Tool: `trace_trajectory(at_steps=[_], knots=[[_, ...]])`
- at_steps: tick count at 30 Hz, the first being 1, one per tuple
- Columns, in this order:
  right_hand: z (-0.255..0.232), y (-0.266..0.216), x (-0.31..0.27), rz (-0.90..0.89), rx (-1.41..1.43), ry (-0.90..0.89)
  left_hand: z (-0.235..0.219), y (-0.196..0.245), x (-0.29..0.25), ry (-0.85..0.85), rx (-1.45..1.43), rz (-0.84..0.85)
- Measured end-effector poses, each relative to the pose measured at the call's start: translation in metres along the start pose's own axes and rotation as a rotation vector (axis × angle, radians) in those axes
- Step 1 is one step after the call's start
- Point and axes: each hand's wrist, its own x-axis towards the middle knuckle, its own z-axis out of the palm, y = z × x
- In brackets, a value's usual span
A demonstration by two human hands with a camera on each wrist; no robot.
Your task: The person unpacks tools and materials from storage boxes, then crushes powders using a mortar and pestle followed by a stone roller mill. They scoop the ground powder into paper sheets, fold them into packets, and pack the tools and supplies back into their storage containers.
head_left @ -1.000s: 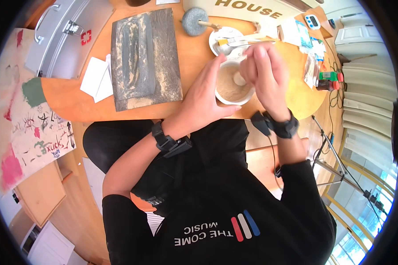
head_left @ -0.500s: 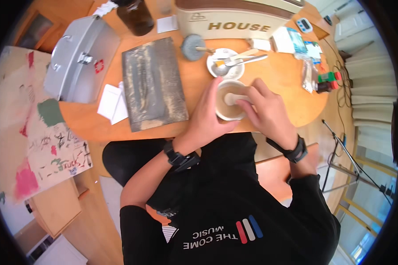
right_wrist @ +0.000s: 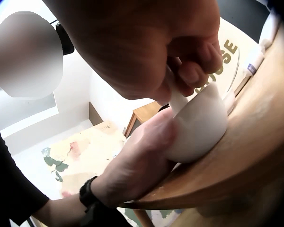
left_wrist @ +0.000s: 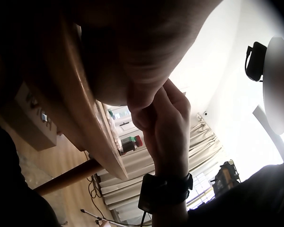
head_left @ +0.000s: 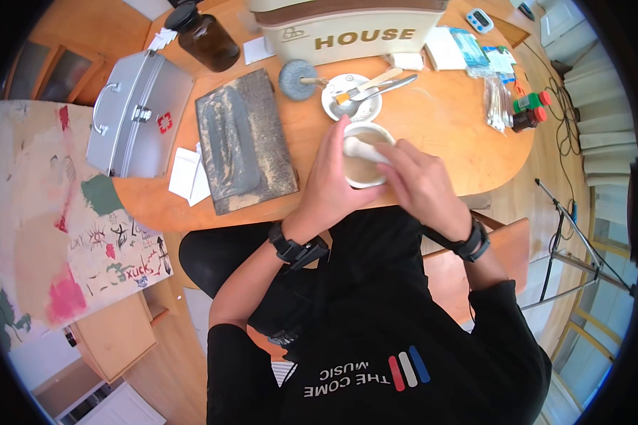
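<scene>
A white mortar [head_left: 362, 183] with beige contents stands near the table's front edge. My left hand [head_left: 327, 180] curls round its left side, thumb along the near rim; in the right wrist view the left hand [right_wrist: 141, 153] touches the wall of the mortar [right_wrist: 201, 125]. With curled fingers my right hand [head_left: 427, 185] grips a white pestle [head_left: 365, 149], whose thick end leans inside the bowl toward the upper left. The right wrist view shows the right hand [right_wrist: 156, 52] above the rim with the pestle [right_wrist: 178, 100] between its fingers.
Left of the mortar lies a dark stone slab [head_left: 266, 142]. Behind are a plate [head_left: 370, 111] with spoon and brush, a round grey stone [head_left: 297, 79] and a HOUSE box [head_left: 361, 37]. A silver case [head_left: 138, 117], brown jar [head_left: 209, 44] and small bottles [head_left: 530, 119] stand farther out.
The head view has shifted, showing more of the table's back. The right hand has come down from above the bowl to its right side, and the pestle has tilted from near upright to a slant.
</scene>
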Motion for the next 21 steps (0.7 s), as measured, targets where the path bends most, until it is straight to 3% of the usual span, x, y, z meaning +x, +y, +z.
trace_trajectory(at_steps=[3,5,7,9,11,13,17,19,21], knots=[[-0.003,-0.003,-0.001,-0.08,0.077,0.019,-0.004,0.004,0.003,-0.052,-0.065,-0.06],[-0.026,-0.002,-0.002,-0.124,0.02,-0.166,-0.004,0.006,0.004,-0.045,-0.032,-0.04],[-0.03,0.009,0.001,-0.114,-0.06,-0.199,-0.001,0.006,0.004,-0.011,0.008,0.005],[-0.019,0.015,0.008,-0.081,-0.183,-0.09,0.0,0.006,0.004,-0.018,0.007,-0.01],[-0.01,0.01,0.009,-0.108,-0.087,-0.012,-0.001,0.006,0.006,-0.022,0.012,-0.019],[-0.008,0.004,0.001,-0.142,-0.024,-0.152,-0.006,0.007,0.006,-0.023,0.014,-0.033],[-0.044,0.009,0.003,-0.099,-0.018,-0.168,-0.003,0.008,0.003,-0.005,0.052,0.008],[-0.038,0.019,-0.002,-0.095,0.018,-0.07,-0.005,0.008,0.004,0.001,0.048,-0.013],[-0.032,0.022,-0.011,0.017,0.236,0.033,-0.006,0.007,0.003,0.012,0.041,-0.004]])
